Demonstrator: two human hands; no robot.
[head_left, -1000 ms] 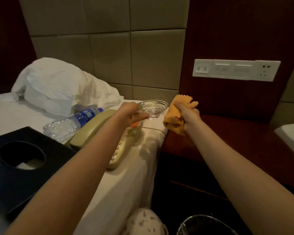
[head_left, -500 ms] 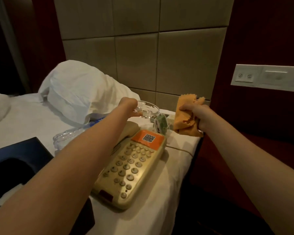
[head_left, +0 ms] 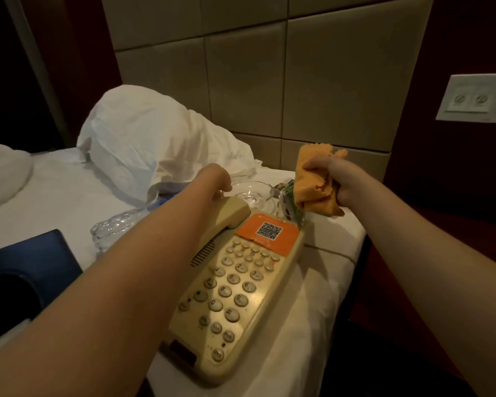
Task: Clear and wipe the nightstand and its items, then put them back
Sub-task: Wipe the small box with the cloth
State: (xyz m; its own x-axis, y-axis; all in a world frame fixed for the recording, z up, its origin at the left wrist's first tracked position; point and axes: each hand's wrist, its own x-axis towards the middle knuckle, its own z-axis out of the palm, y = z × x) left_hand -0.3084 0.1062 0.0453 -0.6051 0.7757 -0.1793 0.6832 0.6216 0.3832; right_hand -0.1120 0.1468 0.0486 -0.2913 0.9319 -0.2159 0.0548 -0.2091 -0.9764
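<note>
My left hand (head_left: 216, 179) reaches over the phone and its curled fingers hold the left rim of a clear glass dish (head_left: 254, 193), which sits low on the white bed sheet. My right hand (head_left: 337, 179) grips a bunched orange cloth (head_left: 312, 184) just right of the dish, above small green packets (head_left: 289, 196). A beige push-button telephone (head_left: 241, 285) with an orange QR label lies on the bed near its edge. A clear water bottle (head_left: 112, 227) lies left of it, partly hidden by my left forearm. The dark red nightstand (head_left: 447, 216) is to the right, in shadow.
A dark tissue box (head_left: 20, 270) sits on the bed at the lower left. A white pillow (head_left: 155, 144) leans against the padded headboard (head_left: 327, 81). A white socket panel (head_left: 476, 98) is on the wall at right.
The view has swung left and closer over the bed. My left hand has lowered the glass dish from mid-air down to the sheet behind the phone. My right hand still grips the cloth.
</note>
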